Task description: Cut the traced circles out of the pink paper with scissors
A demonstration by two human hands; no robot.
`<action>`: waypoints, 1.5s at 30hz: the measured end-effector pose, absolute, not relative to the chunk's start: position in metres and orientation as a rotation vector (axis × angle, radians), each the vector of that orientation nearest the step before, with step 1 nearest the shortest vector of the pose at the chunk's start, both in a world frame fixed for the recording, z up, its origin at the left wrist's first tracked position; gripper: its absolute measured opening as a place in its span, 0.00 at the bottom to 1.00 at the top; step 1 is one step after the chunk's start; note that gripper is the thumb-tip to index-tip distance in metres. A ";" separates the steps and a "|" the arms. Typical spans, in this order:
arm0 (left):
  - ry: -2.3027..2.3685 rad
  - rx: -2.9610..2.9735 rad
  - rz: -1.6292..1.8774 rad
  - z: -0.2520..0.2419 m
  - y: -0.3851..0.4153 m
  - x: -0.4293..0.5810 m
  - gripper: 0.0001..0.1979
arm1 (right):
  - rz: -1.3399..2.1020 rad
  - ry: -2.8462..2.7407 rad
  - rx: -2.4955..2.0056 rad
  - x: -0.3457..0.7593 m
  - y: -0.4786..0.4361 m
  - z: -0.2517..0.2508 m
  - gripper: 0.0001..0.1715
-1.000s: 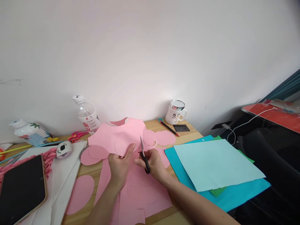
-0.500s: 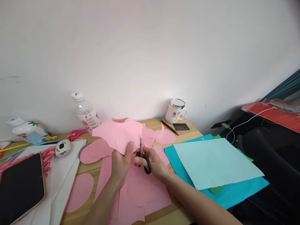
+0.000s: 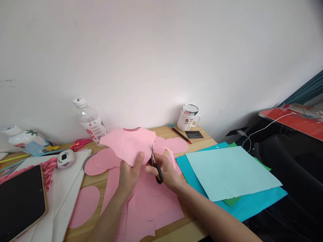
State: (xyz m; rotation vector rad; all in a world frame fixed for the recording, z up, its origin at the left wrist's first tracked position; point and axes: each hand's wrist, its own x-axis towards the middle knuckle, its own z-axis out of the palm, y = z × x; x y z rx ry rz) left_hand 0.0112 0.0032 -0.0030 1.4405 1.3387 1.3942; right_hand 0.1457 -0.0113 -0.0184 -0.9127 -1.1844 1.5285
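In my left hand (image 3: 130,175) a pink sheet of paper (image 3: 117,139) is pinched, thumb on top, raised above the table. Curved bites are cut from its edges, and a rounded shape shows near its lower middle. My right hand (image 3: 165,170) grips black-handled scissors (image 3: 158,173), blades pointing up and away at the sheet's right edge. A thin curled pink strip (image 3: 171,157) dangles to the right of the blades. Below lie more pink sheets (image 3: 166,208) and several cut pink rounds, one apart at the left, a pink oval (image 3: 85,205).
Light blue paper (image 3: 232,171) lies over green and turquoise sheets at the right. Behind stand a white mug (image 3: 187,118), a pencil (image 3: 182,135) and a clear bottle (image 3: 91,122). Leftward are a phone (image 3: 22,205), a white rounded gadget (image 3: 66,158) and pink scissors (image 3: 80,144).
The pink sheet has turned and flattened slightly in my left hand. The scissors' blades look more closed, and the curled strip hangs lower at the right. The view has shifted a little.
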 end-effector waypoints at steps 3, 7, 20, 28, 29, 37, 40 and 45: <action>1.329 1.423 1.374 -0.003 0.003 0.011 0.21 | 1.536 -1.177 -0.893 0.145 -0.011 -0.018 0.26; 1.329 1.422 1.362 -0.003 0.002 0.011 0.21 | 1.517 -1.196 -0.888 0.145 -0.010 -0.017 0.26; 1.345 1.441 1.348 -0.001 0.004 0.009 0.20 | 1.461 -1.245 -0.959 0.145 -0.011 -0.015 0.25; 1.340 1.378 1.333 -0.001 0.004 0.009 0.16 | 1.455 -1.236 -1.008 0.143 -0.012 -0.011 0.25; 1.345 1.371 1.326 -0.001 0.004 0.009 0.16 | 1.460 -1.229 -1.006 0.143 -0.012 -0.011 0.25; 1.393 1.355 1.358 -0.001 0.006 0.008 0.17 | 1.499 -1.214 -0.986 0.143 -0.014 -0.010 0.22; 1.364 1.367 1.397 0.000 0.006 0.009 0.18 | 1.500 -1.226 -0.998 0.142 -0.014 -0.013 0.21; 1.447 1.362 1.323 -0.001 0.006 0.010 0.18 | 1.498 -1.195 -0.966 0.139 -0.013 -0.023 0.21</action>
